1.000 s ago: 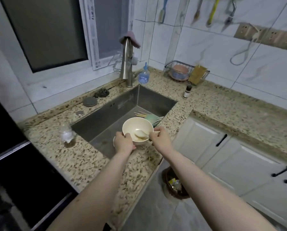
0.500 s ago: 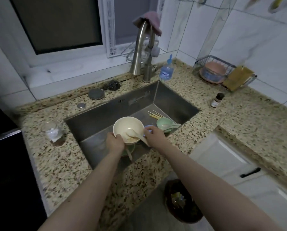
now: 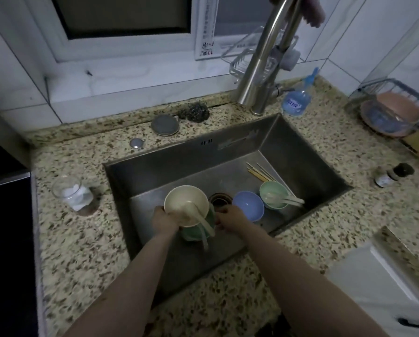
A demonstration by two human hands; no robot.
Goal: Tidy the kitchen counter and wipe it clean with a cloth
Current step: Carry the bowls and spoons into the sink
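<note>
Both hands down in the sink (image 3: 301,152) right now. Left hand (image 3: 164,221) curled round the near-left rim of the cream bowl (image 3: 185,203), gripping it. Cream bowl sat tilted on top of a green bowl (image 3: 194,233), so basically a little stack just ahead of the left hand. Right hand (image 3: 230,218) tucked against the right side of that same stack, fingers bent in toward it, but can't tell whether actually pinching anything or just resting there, too dark and the fingertips hidden.

Key bit for whatever comes next: the pale spoon (image 3: 202,218) lying in the cream bowl, scoop end inside, handle poking out over the near-right rim. Long axis running from far-left to near-right, so pointing straight at the gap between the hands and ending just beside the right one. Right hand clearly nearer to that handle, probably the one to deal with it.

Further right of the right hand: blue bowl (image 3: 248,206) just beside it, then a light green bowl (image 3: 274,194) with spoons in it, chopsticks (image 3: 258,172) beyond that. Drain (image 3: 219,200) just ahead, between the hands.

Table (image 3: 82,251) itself not wiped yet by the look of it, glass jar (image 3: 72,194) well off to the left of the left hand, small dark bottle (image 3: 393,175) way off right. Pinkish cloth (image 3: 313,10) draped up on the faucet (image 3: 264,59), far ahead of both hands, out of easy reach for now
</note>
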